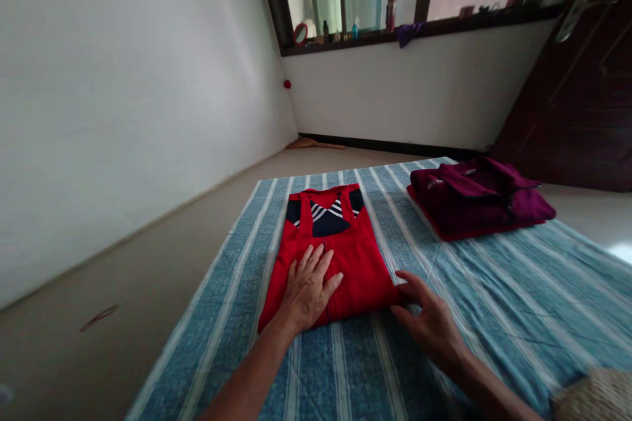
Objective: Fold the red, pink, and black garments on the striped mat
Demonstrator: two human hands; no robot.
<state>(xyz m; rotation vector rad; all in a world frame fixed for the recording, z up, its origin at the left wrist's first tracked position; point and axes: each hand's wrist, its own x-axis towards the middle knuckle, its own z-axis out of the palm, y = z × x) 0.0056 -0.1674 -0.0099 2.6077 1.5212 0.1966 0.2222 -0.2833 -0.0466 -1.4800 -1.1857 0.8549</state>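
Left grip (307, 291) flat on red garment (359, 271) — right grip (430, 319) (half-parted, empty) at its corner

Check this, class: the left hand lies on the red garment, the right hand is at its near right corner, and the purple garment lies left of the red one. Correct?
Wrong side: the head view shows the purple garment right of the red garment. The rest stands: left hand on the red garment, right hand at that corner.

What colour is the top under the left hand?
The top is red with navy and white: head view.
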